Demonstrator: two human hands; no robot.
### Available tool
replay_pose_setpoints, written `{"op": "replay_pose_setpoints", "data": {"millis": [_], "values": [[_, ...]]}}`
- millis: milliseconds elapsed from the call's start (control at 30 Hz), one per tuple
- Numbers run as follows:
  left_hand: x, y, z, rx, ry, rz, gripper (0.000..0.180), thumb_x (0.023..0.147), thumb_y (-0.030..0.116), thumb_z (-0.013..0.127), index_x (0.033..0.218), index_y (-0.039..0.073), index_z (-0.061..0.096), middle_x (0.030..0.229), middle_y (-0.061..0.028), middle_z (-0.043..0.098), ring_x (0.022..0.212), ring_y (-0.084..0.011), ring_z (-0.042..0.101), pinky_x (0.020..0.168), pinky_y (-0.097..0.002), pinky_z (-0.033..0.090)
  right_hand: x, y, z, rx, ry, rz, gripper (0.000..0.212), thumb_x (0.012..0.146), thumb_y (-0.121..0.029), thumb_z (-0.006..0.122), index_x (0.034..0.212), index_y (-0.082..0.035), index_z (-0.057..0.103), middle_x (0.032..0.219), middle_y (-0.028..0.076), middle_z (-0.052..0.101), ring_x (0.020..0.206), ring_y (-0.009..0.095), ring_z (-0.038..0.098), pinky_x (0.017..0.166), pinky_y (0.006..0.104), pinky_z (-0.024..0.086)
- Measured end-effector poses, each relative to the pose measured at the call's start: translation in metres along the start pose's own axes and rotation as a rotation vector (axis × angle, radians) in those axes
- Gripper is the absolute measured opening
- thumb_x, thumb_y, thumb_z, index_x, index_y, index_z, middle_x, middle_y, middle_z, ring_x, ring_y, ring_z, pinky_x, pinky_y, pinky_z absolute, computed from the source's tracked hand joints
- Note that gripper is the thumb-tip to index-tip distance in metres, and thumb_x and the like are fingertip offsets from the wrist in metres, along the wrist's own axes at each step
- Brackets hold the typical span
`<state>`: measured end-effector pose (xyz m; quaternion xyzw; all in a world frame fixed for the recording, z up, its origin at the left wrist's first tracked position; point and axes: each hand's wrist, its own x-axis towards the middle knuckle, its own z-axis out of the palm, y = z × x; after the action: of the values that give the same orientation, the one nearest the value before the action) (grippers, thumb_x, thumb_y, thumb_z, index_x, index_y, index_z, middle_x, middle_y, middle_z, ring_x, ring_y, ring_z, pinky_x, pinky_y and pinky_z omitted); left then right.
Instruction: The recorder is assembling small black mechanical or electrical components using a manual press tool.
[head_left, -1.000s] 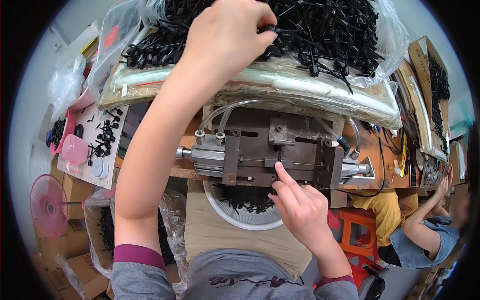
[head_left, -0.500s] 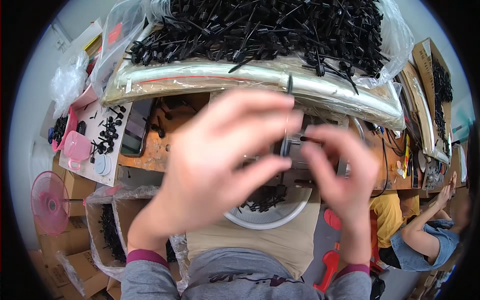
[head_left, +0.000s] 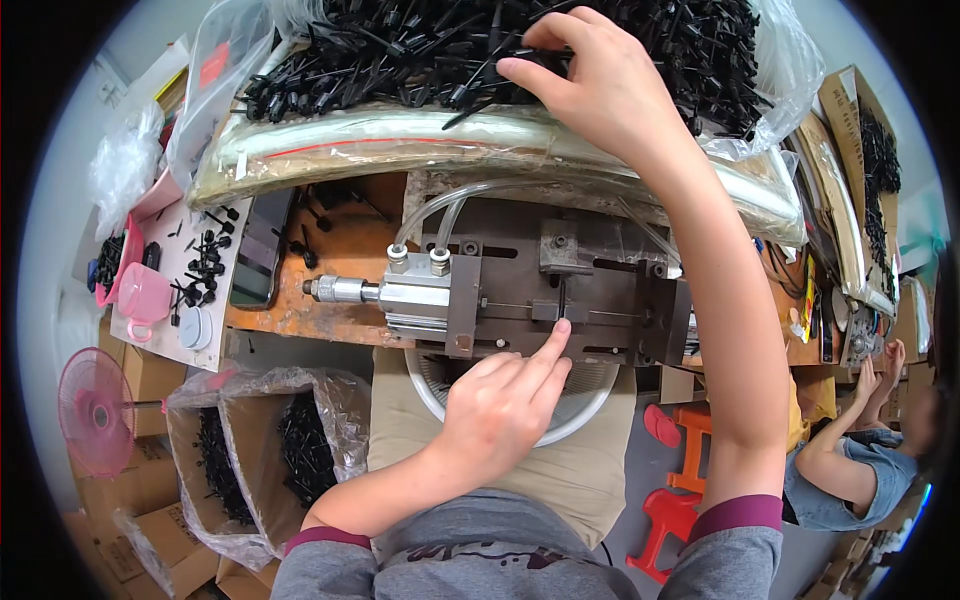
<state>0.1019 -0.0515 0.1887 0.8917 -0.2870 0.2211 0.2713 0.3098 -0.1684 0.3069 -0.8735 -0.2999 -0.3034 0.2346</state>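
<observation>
A slender black plastic part (head_left: 563,289) stands in the small clamp block at the middle of a dark metal fixture (head_left: 520,235). My left hand (head_left: 495,415) is in front of it, index finger stretched out and its tip on the part's near end; nothing is gripped. Up at the heap of black plastic parts (head_left: 400,60), my right hand (head_left: 605,85) reaches in from the right. Its thumb and forefinger are apart over the heap's near side, with no part clearly held between them. A silver air cylinder (head_left: 417,305) with clear hoses is mounted on the fixture's left.
Below the fixture a white basket (head_left: 560,435) rests on my lap. Plastic-lined boxes of black parts (head_left: 270,380) stand at lower left, near a pink fan (head_left: 95,410). A phone (head_left: 262,250) and pink cup (head_left: 145,295) lie left. Another person (head_left: 850,480) sits at right, near red stools (head_left: 665,525).
Both hands were together above the fixture around a thin dark part. The left has come down to the clamp block, and the right has moved up to the heap.
</observation>
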Motion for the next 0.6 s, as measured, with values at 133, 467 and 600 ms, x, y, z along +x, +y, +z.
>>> {"op": "replay_pose_setpoints", "data": {"millis": [133, 467, 600], "values": [[0.007, -0.003, -0.002, -0.001, 0.002, -0.016, 0.024, 0.07, 0.008, 0.076, 0.093, 0.003, 0.072, 0.126, -0.0126, 0.066, 0.07, -0.02, 0.066, 0.067, -0.0293, 0.053, -0.003, -0.006, -0.011, 0.096, -0.065, 0.122, 0.027, 0.085, -0.022, 0.072, 0.087, 0.004, 0.064, 0.079, 0.013, 0.057, 0.074, 0.031, 0.06, 0.071, 0.0384, 0.051], [0.008, -0.003, -0.005, 0.009, -0.055, -0.039, 0.026, 0.069, 0.01, 0.078, 0.094, 0.004, 0.073, 0.123, -0.0108, 0.068, 0.065, -0.0165, 0.065, 0.061, -0.0266, 0.051, -0.036, 0.006, -0.028, 0.086, 0.085, 0.045, 0.023, 0.077, -0.02, 0.081, 0.085, -0.002, 0.07, 0.086, 0.0, 0.064, 0.072, 0.009, 0.058, 0.063, 0.0243, 0.046], [0.014, -0.002, -0.019, -0.037, -0.141, -0.027, 0.031, 0.073, 0.015, 0.079, 0.102, 0.005, 0.072, 0.121, -0.0107, 0.069, 0.064, -0.0165, 0.065, 0.061, -0.0267, 0.052, -0.063, -0.005, -0.055, 0.27, 0.155, 0.144, 0.024, 0.075, -0.01, 0.081, 0.095, -0.003, 0.069, 0.09, 0.004, 0.066, 0.084, 0.012, 0.064, 0.065, 0.0263, 0.052]]}}
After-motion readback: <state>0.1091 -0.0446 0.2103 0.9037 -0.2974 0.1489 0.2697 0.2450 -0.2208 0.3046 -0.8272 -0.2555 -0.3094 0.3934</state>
